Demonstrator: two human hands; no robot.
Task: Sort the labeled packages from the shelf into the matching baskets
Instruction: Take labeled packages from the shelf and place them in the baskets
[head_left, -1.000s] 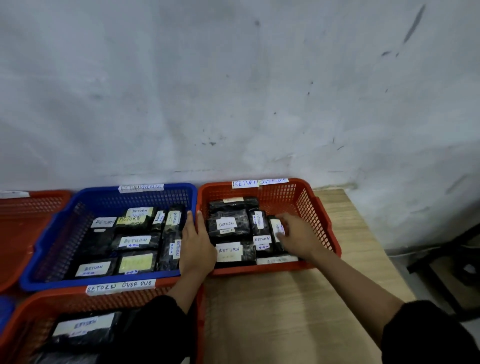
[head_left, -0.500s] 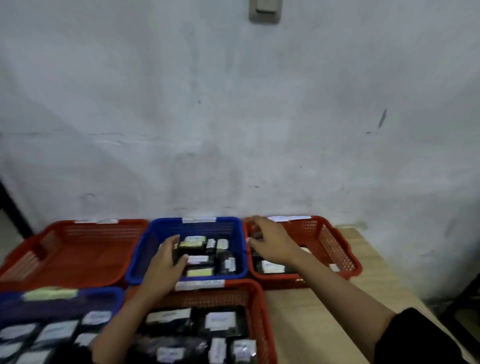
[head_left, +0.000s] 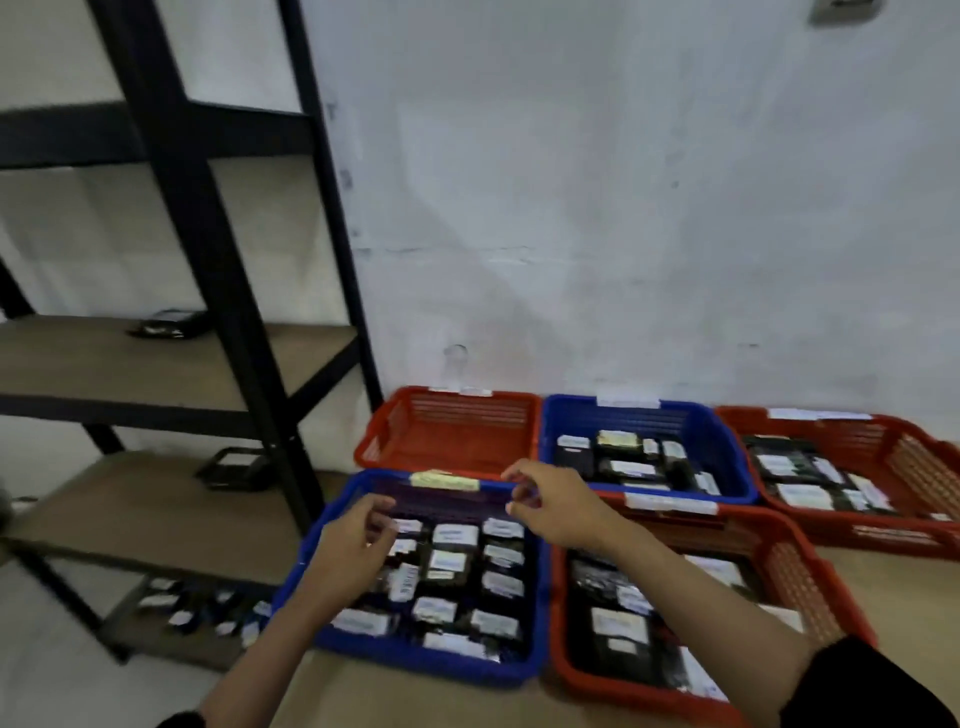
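Head view showed both hands above the near blue basket (head_left: 415, 656) of labeled packages (head_left: 455, 538). Left hand (head_left: 349, 552) and right hand (head_left: 562, 510) hung loosely curled, seemingly holding nothing, though blurred. More packages lay on the shelf (head_left: 130, 364) at left.

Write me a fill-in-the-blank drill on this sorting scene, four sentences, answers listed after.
1. Both hands, left hand and right hand, hover over the near ____ basket.
2. The far-left red basket holds ____ packages.
3. The table carries ____ baskets in all.
4. The shelf unit stands to the ____ of the baskets.

Answers: blue; no; five; left
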